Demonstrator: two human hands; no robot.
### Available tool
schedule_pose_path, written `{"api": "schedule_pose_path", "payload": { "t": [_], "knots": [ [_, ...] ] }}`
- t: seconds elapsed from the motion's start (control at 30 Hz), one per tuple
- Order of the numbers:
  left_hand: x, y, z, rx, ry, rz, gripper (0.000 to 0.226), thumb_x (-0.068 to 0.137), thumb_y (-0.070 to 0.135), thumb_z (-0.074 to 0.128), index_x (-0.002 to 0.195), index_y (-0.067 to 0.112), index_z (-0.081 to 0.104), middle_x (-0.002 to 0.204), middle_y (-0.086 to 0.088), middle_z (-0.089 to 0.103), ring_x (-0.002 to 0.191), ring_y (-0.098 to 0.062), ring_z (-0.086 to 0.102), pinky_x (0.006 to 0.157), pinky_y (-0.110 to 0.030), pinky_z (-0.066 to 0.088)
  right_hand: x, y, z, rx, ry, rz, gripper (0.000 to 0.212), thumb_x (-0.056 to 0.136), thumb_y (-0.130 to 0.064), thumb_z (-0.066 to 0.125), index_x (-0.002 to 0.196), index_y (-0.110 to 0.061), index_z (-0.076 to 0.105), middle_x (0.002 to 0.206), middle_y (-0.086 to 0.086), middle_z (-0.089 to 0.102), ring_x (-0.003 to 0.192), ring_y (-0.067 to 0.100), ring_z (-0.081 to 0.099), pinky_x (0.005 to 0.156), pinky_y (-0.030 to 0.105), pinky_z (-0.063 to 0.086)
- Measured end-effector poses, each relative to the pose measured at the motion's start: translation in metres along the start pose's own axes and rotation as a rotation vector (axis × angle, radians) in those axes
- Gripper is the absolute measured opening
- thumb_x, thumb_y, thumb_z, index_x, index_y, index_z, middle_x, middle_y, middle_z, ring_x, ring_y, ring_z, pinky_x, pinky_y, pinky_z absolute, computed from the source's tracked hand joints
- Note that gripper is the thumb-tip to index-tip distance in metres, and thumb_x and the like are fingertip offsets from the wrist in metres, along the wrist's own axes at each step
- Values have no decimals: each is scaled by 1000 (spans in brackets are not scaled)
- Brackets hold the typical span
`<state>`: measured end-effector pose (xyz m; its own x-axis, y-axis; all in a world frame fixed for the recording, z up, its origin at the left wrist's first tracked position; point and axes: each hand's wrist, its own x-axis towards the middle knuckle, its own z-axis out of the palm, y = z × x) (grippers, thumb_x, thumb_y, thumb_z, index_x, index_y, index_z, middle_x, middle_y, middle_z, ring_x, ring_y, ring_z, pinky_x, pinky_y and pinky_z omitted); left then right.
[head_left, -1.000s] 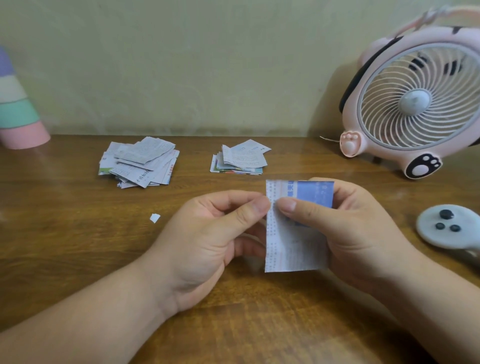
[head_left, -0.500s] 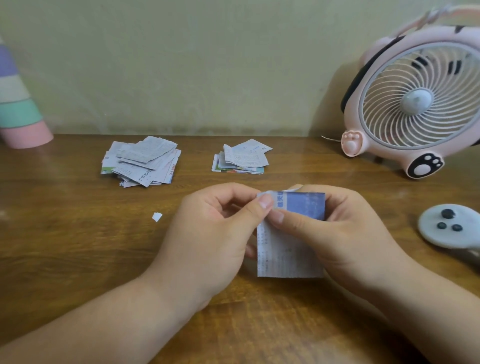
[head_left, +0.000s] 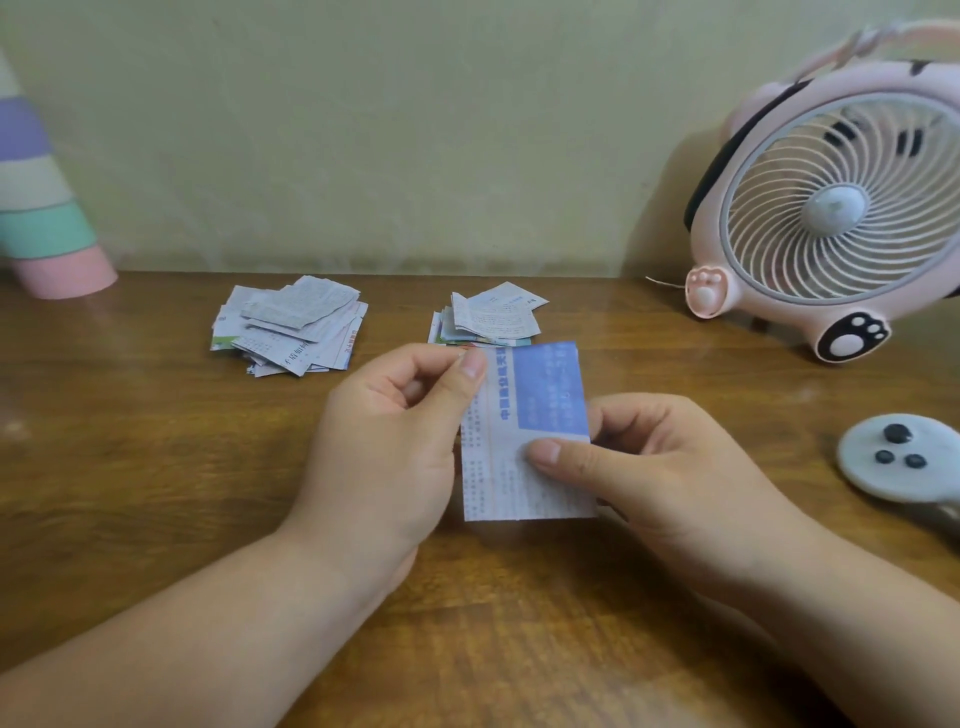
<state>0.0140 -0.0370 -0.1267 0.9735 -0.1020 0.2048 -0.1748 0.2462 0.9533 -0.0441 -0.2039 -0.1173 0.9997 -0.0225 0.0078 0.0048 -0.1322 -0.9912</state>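
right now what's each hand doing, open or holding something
Left hand: pinches the top left edge of the paper slip.
Right hand: holds the slip's right side, thumb on its front.

A thin matt printed paper slip (head_left: 524, 436) is seen above a glossy, grained wooden desk (head_left: 156, 467); smooth pink plastic forms the fan (head_left: 769, 312), upper right.

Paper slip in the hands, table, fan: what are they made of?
The paper slip, pinched by the left hand and right hand, looks like thin matte printed paper, likely newsprint, given its dense print, blue block and bending sheet. The table is wood or wood-look laminate with a semi-gloss finish, showing grain and soft glare. The fan seems to be moulded plastic, with a smooth pink shell and pale grille.
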Motion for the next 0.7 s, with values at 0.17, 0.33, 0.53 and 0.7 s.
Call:
{"api": "schedule_pose_path", "payload": {
  "t": [0.17,0.33,0.53,0.7],
  "knots": [
    [0,-4,-2,78,-92,-27,7,90,15,72,96,15,76,90,-7,78,89,-24,75,85,-44,59,1,-1,3,59,69,-24,37,75,-35,81,81,1,72,99,25,75,103,56,64,95,75,44],
    [-1,0,-2,22,-155,-91,38,88,19,71,124,21,63,90,-8,78,89,-20,75,87,-45,55,3,-1,0,48,160,-26,50,65,-42,83,77,3,63,95,22,76,100,53,67,96,75,44],
    [-1,-1,-3,56,-129,-30,42,92,5,69,122,29,51,71,-8,66,72,-19,64,76,-37,53,5,5,-4,36,134,-74,37,63,-46,82,64,-13,65,83,15,75,87,45,71,93,68,50],
    [-1,2,-5,50,-102,-81,17,98,2,59,92,18,64,76,-5,69,75,-15,63,72,-32,49,7,-1,-16,162,-81,-151,59,72,-39,76,97,15,66,95,46,57,77,53,55,71,48,50]
  ]
}}
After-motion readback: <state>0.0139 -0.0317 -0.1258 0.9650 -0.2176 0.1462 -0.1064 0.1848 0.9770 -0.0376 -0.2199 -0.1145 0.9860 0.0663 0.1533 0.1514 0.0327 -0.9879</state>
